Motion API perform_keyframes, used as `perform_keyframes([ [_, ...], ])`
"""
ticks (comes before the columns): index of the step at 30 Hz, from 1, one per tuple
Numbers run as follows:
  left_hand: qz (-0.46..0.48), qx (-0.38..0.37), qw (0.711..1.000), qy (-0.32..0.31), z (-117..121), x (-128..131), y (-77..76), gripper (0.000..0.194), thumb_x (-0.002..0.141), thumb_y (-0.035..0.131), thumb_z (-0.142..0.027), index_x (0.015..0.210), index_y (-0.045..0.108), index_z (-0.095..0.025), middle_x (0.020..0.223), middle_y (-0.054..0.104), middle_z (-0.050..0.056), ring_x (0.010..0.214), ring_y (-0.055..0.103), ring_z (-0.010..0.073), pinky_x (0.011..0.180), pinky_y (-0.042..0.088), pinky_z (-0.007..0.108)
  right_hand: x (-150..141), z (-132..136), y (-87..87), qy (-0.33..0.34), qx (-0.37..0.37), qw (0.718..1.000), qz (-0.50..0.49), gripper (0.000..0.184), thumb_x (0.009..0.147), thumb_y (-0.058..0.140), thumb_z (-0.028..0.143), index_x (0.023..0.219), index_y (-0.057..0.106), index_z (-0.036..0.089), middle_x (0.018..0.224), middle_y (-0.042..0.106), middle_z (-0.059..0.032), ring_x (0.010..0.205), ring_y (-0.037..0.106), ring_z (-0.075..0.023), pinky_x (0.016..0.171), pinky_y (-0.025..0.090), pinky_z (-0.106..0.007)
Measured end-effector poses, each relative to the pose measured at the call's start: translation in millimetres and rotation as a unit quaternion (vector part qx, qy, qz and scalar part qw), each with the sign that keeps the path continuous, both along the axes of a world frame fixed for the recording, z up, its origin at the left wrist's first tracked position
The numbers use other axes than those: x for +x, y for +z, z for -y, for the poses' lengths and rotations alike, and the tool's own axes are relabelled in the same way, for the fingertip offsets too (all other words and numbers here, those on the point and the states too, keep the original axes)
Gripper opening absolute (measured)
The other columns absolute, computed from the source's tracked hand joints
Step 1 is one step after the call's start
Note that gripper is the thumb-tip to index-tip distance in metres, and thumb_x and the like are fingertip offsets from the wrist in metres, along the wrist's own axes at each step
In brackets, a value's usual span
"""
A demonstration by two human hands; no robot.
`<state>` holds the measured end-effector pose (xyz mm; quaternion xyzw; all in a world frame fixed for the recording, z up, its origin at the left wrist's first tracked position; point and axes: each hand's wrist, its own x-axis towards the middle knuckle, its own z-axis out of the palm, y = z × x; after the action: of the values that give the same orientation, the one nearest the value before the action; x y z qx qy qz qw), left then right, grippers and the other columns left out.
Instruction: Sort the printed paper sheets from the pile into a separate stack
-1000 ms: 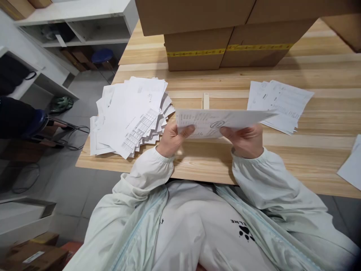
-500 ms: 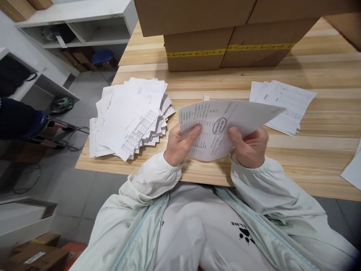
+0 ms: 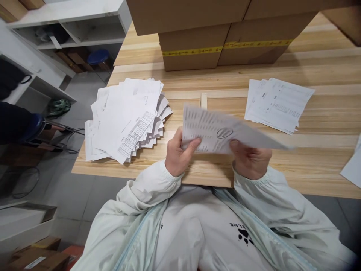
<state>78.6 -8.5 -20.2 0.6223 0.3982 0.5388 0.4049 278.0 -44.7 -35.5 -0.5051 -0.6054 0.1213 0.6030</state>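
Observation:
A printed paper sheet (image 3: 208, 128) with an oval stamp is held up between both hands, over the table's front edge. Whether it is one sheet or more I cannot tell. My left hand (image 3: 180, 152) pinches its left edge, thumb on top. Closed on its lower right part is my right hand (image 3: 251, 160), with the thumb on the near face and the other fingers partly hidden. To the left lies a thick, fanned pile of papers (image 3: 124, 116). A thinner stack of papers (image 3: 279, 103) rests on the table to the right.
Taped cardboard boxes (image 3: 191, 49) are stacked at the back of the wooden table (image 3: 324, 158). A small pale block (image 3: 203, 101) lies behind the held sheet. More paper (image 3: 354, 167) shows at the right edge. Left of the table are a blue stool (image 3: 98, 56) and white shelves (image 3: 70, 15).
The held sheet has tilted flatter, and its right corner has swung down toward me. Both hands are slightly lower in view and still grip it. The paper piles keep their places.

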Motion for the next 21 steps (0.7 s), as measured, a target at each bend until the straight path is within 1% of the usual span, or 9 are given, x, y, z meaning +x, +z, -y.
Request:
perform_keyframes([
  [2,0.037,-0.019,0.999,-0.001,1,4,9.6,0.054,0.087,0.070,-0.047,0.134,0.055,-0.025,0.104,0.070,0.006,0.094,0.068,0.0206,0.079,0.052,0.030,0,2,11.0,-0.050,-0.012,0.999,-0.016,0.021,0.084,0.075,0.034,0.104,0.071,0.026,0.086,0.072,-0.0032,0.072,0.067,-0.0210,0.060,0.055,-0.035],
  [4,0.050,-0.057,0.997,-0.011,2,5,14.6,0.063,0.088,0.070,-0.043,0.144,0.045,-0.029,0.100,0.068,0.005,0.086,0.066,0.0183,0.072,0.050,0.028,3,2,15.5,-0.036,-0.047,0.997,-0.050,0.038,0.082,0.077,0.038,0.118,0.067,0.027,0.103,0.073,-0.0063,0.088,0.070,-0.0243,0.073,0.060,-0.039],
  [5,0.042,-0.086,0.995,-0.021,2,4,13.6,0.062,0.089,0.069,-0.040,0.145,0.045,-0.030,0.093,0.066,0.004,0.076,0.063,0.0160,0.067,0.047,0.027,5,1,12.9,-0.009,-0.078,0.994,-0.070,0.046,0.083,0.076,0.040,0.125,0.064,0.028,0.113,0.072,-0.0077,0.098,0.071,-0.0257,0.082,0.061,-0.041],
  [7,0.001,-0.151,0.987,-0.054,1,0,5.1,0.047,0.090,0.064,-0.031,0.136,0.054,-0.027,0.073,0.058,-0.001,0.059,0.051,0.0117,0.057,0.039,0.025,10,0,-2.0,0.039,-0.152,0.982,-0.104,0.053,0.085,0.073,0.042,0.134,0.058,0.027,0.129,0.068,-0.0093,0.115,0.067,-0.0276,0.099,0.057,-0.047],
  [9,-0.055,-0.212,0.971,-0.096,-3,-3,-8.5,0.029,0.089,0.059,-0.022,0.118,0.063,-0.020,0.059,0.043,-0.006,0.052,0.039,0.0099,0.053,0.033,0.024,17,0,-23.8,0.060,-0.209,0.968,-0.127,0.059,0.088,0.070,0.045,0.141,0.052,0.028,0.141,0.062,-0.0099,0.128,0.061,-0.0284,0.110,0.050,-0.051],
  [12,-0.102,-0.268,0.950,-0.121,-15,-2,-26.0,0.018,0.086,0.051,-0.013,0.098,0.064,-0.017,0.053,0.035,-0.008,0.049,0.033,0.0095,0.052,0.027,0.023,25,-2,-49.7,0.061,-0.233,0.960,-0.140,0.066,0.091,0.066,0.048,0.149,0.042,0.030,0.153,0.051,-0.0093,0.141,0.050,-0.0279,0.118,0.040,-0.054],
  [14,-0.101,-0.283,0.947,-0.112,-25,3,-32.1,0.018,0.084,0.048,-0.011,0.094,0.063,-0.018,0.052,0.037,-0.008,0.048,0.034,0.0094,0.051,0.026,0.023,29,-5,-56.3,0.060,-0.233,0.960,-0.143,0.068,0.091,0.065,0.049,0.151,0.040,0.031,0.156,0.047,-0.0093,0.145,0.045,-0.0277,0.121,0.037,-0.054],
  [16,-0.097,-0.293,0.946,-0.105,-35,10,-34.1,0.019,0.083,0.047,-0.009,0.090,0.062,-0.018,0.051,0.037,-0.009,0.047,0.034,0.0094,0.051,0.025,0.023,32,-11,-57.5,0.060,-0.233,0.959,-0.148,0.069,0.090,0.066,0.050,0.151,0.040,0.030,0.156,0.046,-0.0100,0.145,0.045,-0.0278,0.122,0.036,-0.053],
  [21,-0.074,-0.335,0.934,-0.097,-54,25,-30.5,0.018,0.080,0.049,-0.006,0.087,0.061,-0.018,0.050,0.041,-0.008,0.045,0.038,0.0090,0.049,0.027,0.023,39,-29,-60.4,0.041,-0.231,0.961,-0.146,0.070,0.089,0.067,0.050,0.150,0.042,0.027,0.152,0.051,-0.0116,0.141,0.050,-0.0274,0.121,0.037,-0.051],
])
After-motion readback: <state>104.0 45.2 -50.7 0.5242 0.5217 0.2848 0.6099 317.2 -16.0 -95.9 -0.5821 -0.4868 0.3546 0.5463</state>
